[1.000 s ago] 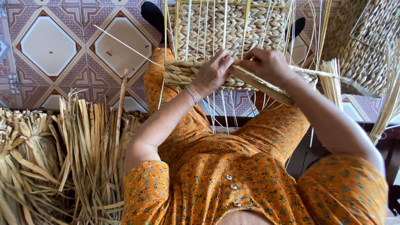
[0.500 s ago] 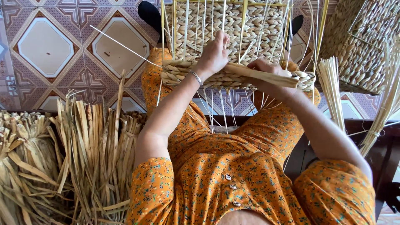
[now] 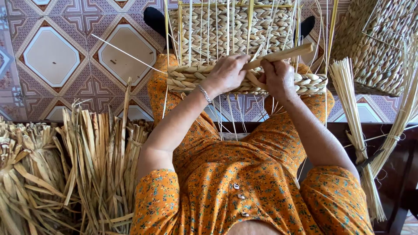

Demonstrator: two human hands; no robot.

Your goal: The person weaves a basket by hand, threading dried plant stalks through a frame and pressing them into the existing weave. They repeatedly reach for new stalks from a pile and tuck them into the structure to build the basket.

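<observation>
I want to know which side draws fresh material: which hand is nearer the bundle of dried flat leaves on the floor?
Left. The left hand grips the basket rim, on the side of the dried leaves. The right hand sits farther across, holding a strand.

The basket (image 3: 230,35) at top centre is pale tan, plaited in braid-like rows over yellow stakes. The dress (image 3: 244,191) is orange with small floral print. The floor (image 3: 52,56) at upper left shows cream octagons framed in maroon and blue. The straw (image 3: 65,174) at lower left is dull yellow-brown.
</observation>
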